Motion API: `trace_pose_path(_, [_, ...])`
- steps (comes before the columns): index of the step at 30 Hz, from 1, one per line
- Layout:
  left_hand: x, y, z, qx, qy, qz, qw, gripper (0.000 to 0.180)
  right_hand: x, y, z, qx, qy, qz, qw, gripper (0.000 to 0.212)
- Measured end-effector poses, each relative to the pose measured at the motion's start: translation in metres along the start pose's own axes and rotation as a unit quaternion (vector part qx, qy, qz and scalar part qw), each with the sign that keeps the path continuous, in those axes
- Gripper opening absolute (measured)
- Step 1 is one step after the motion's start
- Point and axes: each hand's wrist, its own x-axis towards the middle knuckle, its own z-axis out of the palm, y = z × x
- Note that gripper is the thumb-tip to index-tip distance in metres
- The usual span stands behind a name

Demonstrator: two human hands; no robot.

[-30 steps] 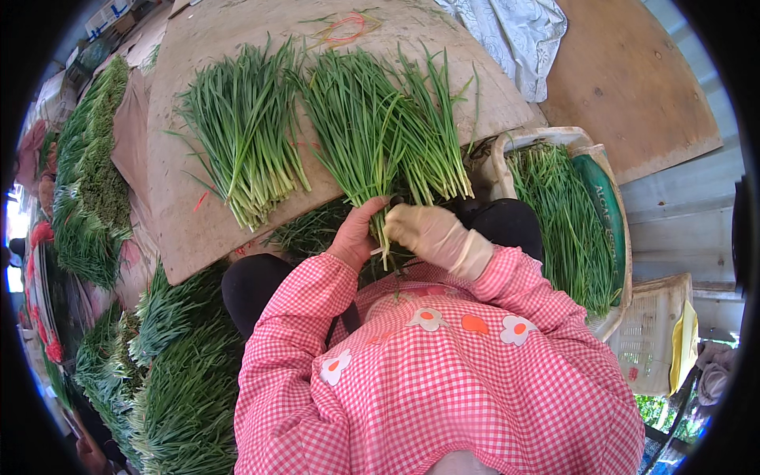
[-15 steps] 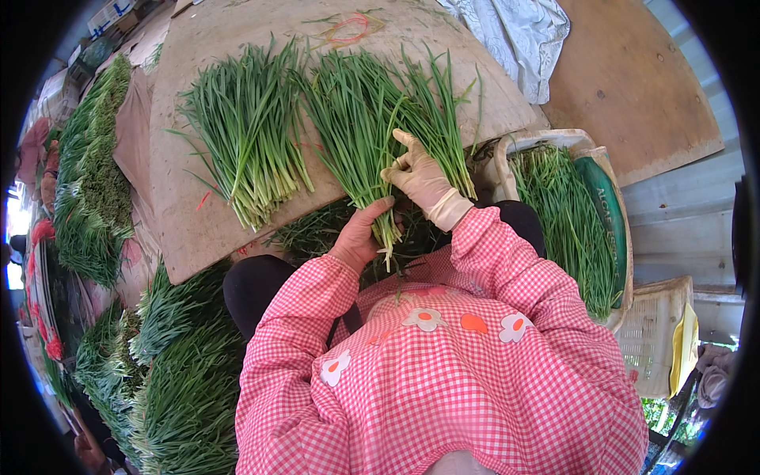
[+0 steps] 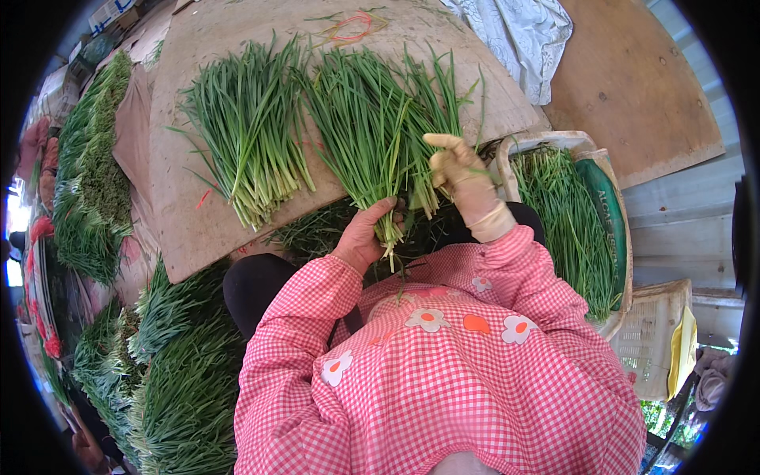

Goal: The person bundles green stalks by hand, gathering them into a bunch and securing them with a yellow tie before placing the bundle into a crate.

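My bare left hand [image 3: 363, 236] is closed round the lower stems of a bunch of garlic chives [image 3: 360, 131], whose leaves fan out over the board. The pale cut ends stick out below my fist. My right hand [image 3: 469, 184], in a cream glove, hovers to the right, beside a smaller loose bunch of chives [image 3: 431, 150]. Its index finger stretches left, apart from the thumb; the other fingers are partly hidden. A green streak, perhaps a leaf scrap, shows across the glove. A larger chive bunch [image 3: 252, 127] lies on the board to the left.
The wooden board [image 3: 186, 229] carries the bunches, with reddish ties [image 3: 352, 30] at its far side. Right of me stands a white crate [image 3: 507, 178] of chives with a green bag [image 3: 598, 214]. Piles of chives [image 3: 190, 396] lie on the left. Silvery sheeting [image 3: 526, 39] is at the back.
My right hand has moved right and slightly down, away from the bunch in my left hand. The smaller bunch's stems have shifted left and down. My left hand keeps its hold.
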Motion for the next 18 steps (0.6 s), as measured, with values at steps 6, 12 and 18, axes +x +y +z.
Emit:
trace_pose_path(6, [-0.003,0.003,-0.002,0.027,0.006,-0.012,1.0,0.015,-0.016,-0.06,-0.015,0.295,-0.137,0.017,0.946,0.032])
trace_pose_path(12, [-0.002,0.001,-0.001,-0.044,-0.011,-0.002,0.999,0.015,-0.012,-0.013,-0.003,-0.587,-0.155,-0.007,0.794,0.056])
trace_pose_path(18, [-0.002,0.003,-0.007,-0.066,-0.037,-0.021,0.997,0.017,0.011,0.02,0.007,-0.641,-0.089,-0.026,0.762,0.03])
